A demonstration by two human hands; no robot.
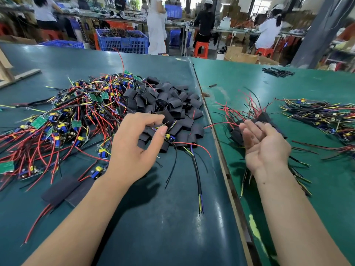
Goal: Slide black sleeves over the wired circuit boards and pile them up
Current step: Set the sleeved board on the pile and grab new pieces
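Observation:
A heap of short black sleeves (pixel 169 104) lies mid-table, beside a tangle of wired circuit boards (pixel 67 116) on the left. My left hand (pixel 138 144) hovers over the near edge of the sleeves with thumb and forefinger curved and apart, holding nothing. Just past its thumb lies one bare board (pixel 170 138), its long wires trailing toward me. My right hand (pixel 267 144) is palm up with relaxed fingers, empty, right beside a pile of sleeved boards (pixel 257 117) whose red and black wires stick up.
A second bundle of wired boards (pixel 326 118) lies at the far right. Two flat black sleeved pieces (pixel 63 189) rest near my left forearm. A raised seam (pixel 217 141) divides the two green tabletops. A few sleeves (pixel 278 72) lie at the back right. People work at benches behind.

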